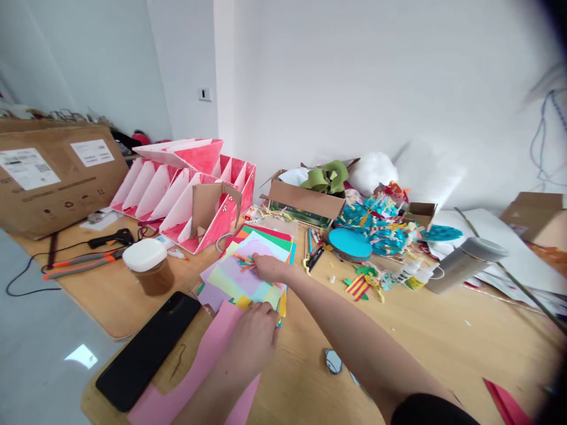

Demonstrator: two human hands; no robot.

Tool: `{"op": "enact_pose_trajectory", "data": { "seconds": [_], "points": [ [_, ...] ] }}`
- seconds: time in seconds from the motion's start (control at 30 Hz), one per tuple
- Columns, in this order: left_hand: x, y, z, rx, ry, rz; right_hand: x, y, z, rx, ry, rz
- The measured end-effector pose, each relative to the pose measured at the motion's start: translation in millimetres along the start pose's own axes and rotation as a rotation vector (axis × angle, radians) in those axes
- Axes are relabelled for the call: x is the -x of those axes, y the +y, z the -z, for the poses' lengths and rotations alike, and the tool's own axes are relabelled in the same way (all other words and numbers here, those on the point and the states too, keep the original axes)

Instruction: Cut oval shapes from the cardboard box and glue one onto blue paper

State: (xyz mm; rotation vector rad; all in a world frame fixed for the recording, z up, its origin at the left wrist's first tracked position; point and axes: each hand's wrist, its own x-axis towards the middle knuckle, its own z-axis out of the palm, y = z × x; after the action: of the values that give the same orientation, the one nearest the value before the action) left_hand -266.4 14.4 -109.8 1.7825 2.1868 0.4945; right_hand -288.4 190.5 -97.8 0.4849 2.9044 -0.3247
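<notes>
A loose stack of coloured paper sheets [266, 248] lies on the table in front of me, with lilac, pale yellow, green and red sheets fanned out. My left hand [257, 330] is at the near edge of the stack, its fingers curled over the sheets there. Small coloured paper scraps [245, 262] rest on the top lilac sheet. My right hand [271, 268] reaches across to these scraps, fingertips closed together at them. Under my left wrist is a cut pink sheet [217, 336]. A black phone [148, 351] lies to its left.
Nearby on the left are a white-lidded jar [148, 265], pliers [84, 264] and a glue gun [113, 238]. Pink cardboard dividers [186, 200] and an open box [305, 198] stand behind. Blue discs [349, 243], glue bottles [407, 271] and a grey tumbler [465, 265] are rightward.
</notes>
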Motion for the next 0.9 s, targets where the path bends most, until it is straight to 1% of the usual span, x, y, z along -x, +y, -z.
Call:
{"op": "enact_pose_trajectory", "data": {
  "seconds": [0.13,0.2,0.23,0.3,0.33,0.4,0.47,0.57,0.63,0.7,0.8,0.9],
  "points": [
    [0,0,1.5,-0.009,-0.005,0.01,4,12,22,-0.092,0.003,-0.041],
    [0,0,2.3,-0.017,-0.008,0.011,16,17,34,-0.139,0.025,-0.055],
    [-1,0,2.5,-0.021,-0.009,0.009,26,19,40,-0.166,0.036,-0.062],
    [-1,-1,2.5,-0.03,-0.016,-0.002,56,25,51,-0.235,0.053,-0.078],
    [-1,-2,2.2,-0.034,-0.022,-0.009,76,29,54,-0.276,0.059,-0.091],
    [-2,-3,1.2,-0.042,-0.039,-0.026,126,38,57,-0.371,0.071,-0.135],
    [-3,-6,-0.2,-0.048,-0.056,-0.041,184,45,54,-0.468,0.08,-0.206],
    [-7,-13,-3.0,-0.047,-0.082,-0.082,277,46,37,-0.585,0.099,-0.363],
    [-10,-18,-5.2,-0.061,-0.085,-0.113,333,40,16,-0.677,0.127,-0.532],
    [-12,-23,-7.4,-0.069,-0.065,-0.134,381,32,-11,-0.75,0.167,-0.726],
    [-13,-27,-9.7,-0.081,-0.046,-0.158,434,21,-55,-0.785,0.247,-0.916],
    [-14,-28,-10.8,-0.098,-0.027,-0.15,467,15,-89,-0.757,0.337,-1.061]
  ]
}}
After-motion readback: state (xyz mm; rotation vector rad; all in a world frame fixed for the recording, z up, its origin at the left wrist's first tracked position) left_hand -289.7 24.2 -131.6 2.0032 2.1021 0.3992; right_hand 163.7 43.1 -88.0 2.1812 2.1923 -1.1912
